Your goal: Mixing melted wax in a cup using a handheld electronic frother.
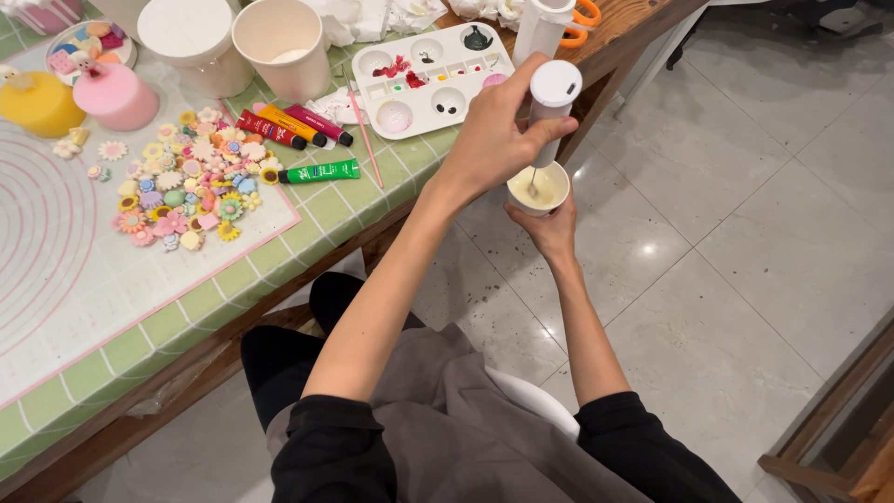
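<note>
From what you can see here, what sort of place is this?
Most likely a home craft corner. A paint palette, paint tubes and a heap of small flower charms lie on a green tiled table, while the left hand runs a mixer in a cup held by the right hand.

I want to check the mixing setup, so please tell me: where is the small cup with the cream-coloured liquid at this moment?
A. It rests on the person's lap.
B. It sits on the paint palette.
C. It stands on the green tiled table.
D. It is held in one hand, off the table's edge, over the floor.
D: the right hand holds the small cup beyond the table edge, while the left hand dips a white handheld mixer into it.
</note>
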